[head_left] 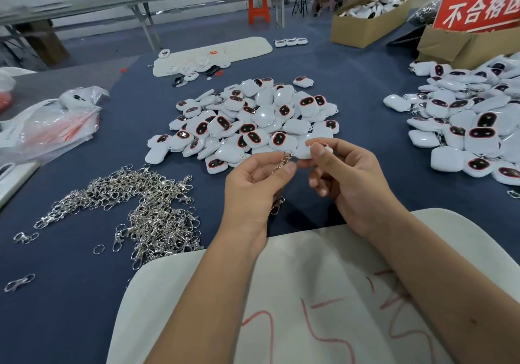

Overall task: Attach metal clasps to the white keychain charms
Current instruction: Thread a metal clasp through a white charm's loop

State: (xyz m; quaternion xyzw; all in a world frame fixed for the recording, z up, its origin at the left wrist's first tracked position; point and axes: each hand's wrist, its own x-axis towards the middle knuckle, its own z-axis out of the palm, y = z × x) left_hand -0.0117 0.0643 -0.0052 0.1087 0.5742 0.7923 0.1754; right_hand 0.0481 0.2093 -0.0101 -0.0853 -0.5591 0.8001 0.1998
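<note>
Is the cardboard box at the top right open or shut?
Open: the cardboard box's flaps stand up, and white charms show inside it.

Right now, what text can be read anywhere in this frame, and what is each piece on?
"不合格区", white characters on the red sign above the cardboard box at far right; the last character is cut by the frame edge.
Red handwritten marks on the white board under the forearms: not legible.
Red marks on the far white board: too small to read.
</note>
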